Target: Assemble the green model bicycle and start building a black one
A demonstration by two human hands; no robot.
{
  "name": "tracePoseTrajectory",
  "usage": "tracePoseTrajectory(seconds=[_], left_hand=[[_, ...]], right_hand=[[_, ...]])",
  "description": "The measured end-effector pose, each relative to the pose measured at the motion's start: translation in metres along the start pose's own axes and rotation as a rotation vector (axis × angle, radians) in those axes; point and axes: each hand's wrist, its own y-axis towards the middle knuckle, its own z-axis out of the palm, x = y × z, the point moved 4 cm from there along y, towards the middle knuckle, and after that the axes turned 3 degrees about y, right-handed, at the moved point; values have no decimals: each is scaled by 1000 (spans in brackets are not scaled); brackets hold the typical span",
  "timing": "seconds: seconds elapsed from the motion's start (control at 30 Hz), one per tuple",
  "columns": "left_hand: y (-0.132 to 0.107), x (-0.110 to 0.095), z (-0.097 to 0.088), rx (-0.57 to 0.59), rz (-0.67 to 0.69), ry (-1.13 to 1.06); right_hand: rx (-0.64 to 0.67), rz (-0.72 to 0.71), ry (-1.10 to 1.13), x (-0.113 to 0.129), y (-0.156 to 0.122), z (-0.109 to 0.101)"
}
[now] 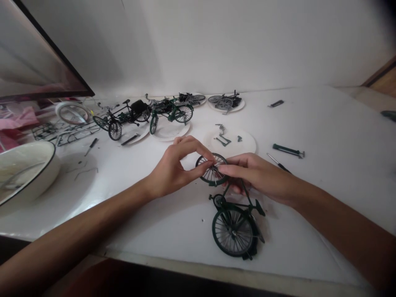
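**Q:** What do the two hands hold at the centre of the view?

**A:** A dark green model bicycle (235, 222), lying on the white table (324, 136) near its front edge. Its rear wheel (232, 232) points toward the person and its front wheel (213, 169) is raised between the hands.

**Q:** State of the left hand?

**A:** The left hand (173, 167) pinches the front wheel's rim between thumb and forefinger; the other fingers curl behind.

**Q:** And the right hand?

**A:** The right hand (256, 175) lies over the fork end of the frame, fingers pressed together and closed on it. The forefinger tip touches the wheel at its hub. The thumb is hidden.

**Q:** What lies nearby?

**A:** Just beyond the hands is a paper plate (244, 144) carrying small parts (222, 138). Right of it lie a thin screwdriver (278, 164), near the right wrist, and a green tool (288, 150) a little farther off.

**Q:** And toward the wall?

**A:** A black bicycle (122, 117) and a green bicycle (168, 111) stand assembled on plates, and behind them are two more plates of loose parts (225, 102). At far left a white bowl (24, 169) rests on the table edge, with part frames (66, 132) lying flat behind it.
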Motion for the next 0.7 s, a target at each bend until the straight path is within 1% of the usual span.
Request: tracePoseTrajectory(seconds=[0.1, 0.2, 0.33, 0.5, 0.63, 0.7], left_hand=[[-1, 4, 3, 7, -48, -59], [-1, 5, 5, 11, -81, -69], [-1, 3, 7, 3, -77, -55], [-2, 1, 10, 33, -86, -61], [-1, -1, 9, 50, -59, -66], [0, 0, 7, 29, -73, -86]], right_hand=[[-1, -7, 0, 0, 0, 0], [-34, -13, -21, 0, 1, 0], [-51, -24, -39, -2, 2, -1], [-28, -28, -38, -2, 2, -2], [-33, -21, -62, -1, 1, -2], [-35, -20, -69, 0, 0, -2]])
